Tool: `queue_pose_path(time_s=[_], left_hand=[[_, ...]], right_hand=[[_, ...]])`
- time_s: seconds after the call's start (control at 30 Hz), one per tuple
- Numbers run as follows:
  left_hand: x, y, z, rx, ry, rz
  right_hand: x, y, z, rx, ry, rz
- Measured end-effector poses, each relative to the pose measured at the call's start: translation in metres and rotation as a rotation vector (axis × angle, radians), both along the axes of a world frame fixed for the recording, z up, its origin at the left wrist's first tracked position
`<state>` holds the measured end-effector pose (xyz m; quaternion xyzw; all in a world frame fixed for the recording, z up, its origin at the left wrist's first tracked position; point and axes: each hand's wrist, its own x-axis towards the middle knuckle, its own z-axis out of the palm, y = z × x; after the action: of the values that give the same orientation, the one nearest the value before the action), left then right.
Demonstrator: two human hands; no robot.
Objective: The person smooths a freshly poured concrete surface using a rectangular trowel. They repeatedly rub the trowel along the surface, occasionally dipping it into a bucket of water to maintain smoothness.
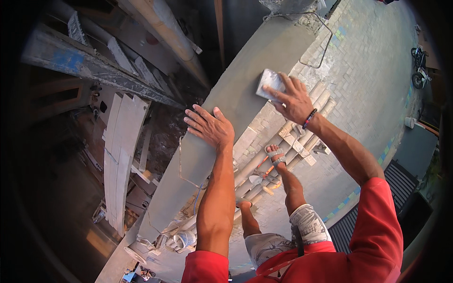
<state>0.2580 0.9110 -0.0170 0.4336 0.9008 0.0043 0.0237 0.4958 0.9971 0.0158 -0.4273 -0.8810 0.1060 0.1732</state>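
Observation:
A long grey wall top, smooth with plaster, runs diagonally from the upper right to the lower left. My right hand is closed on a pale rectangular block, which lies against the plastered surface near its right edge. Whether the block is foam, sponge or something harder I cannot make out. Lower down, my left hand rests on the wall top with its fingers spread and holds nothing. Its fingertips reach the wall's left edge.
Bamboo poles form a scaffold under my feet, and a trowel lies there. A bent wire sticks out at the far end. Planks stand in the dark drop at left. A bucket sits at lower left; paving spreads below right.

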Motion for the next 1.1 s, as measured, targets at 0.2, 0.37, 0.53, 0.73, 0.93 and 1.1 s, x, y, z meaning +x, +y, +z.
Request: queue_pose_path(time_s=[0.2, 0.37, 0.53, 0.73, 0.93, 1.1], left_hand=[[0.013, 0.007, -0.010, 0.026, -0.028, -0.017], [0.002, 0.000, -0.011, 0.010, -0.027, 0.008], [0.008, 0.004, -0.005, -0.016, -0.007, 0.009], [0.011, 0.006, -0.009, 0.008, -0.035, -0.008], [0.002, 0.000, -0.004, -0.039, 0.013, 0.021], [0.015, 0.006, -0.010, -0.001, -0.029, -0.017]], right_hand=[[-0.030, 0.087, -0.005, 0.059, 0.027, -0.541], [-0.061, 0.004, -0.003, -0.031, 0.001, 0.024], [0.040, 0.074, -0.014, 0.095, -0.110, -0.426], [-0.092, 0.060, -0.006, -0.014, 0.061, -0.264], [-0.006, 0.045, -0.004, 0.011, -0.050, -0.228], [-0.066, 0.093, -0.002, 0.023, 0.011, -0.495]])
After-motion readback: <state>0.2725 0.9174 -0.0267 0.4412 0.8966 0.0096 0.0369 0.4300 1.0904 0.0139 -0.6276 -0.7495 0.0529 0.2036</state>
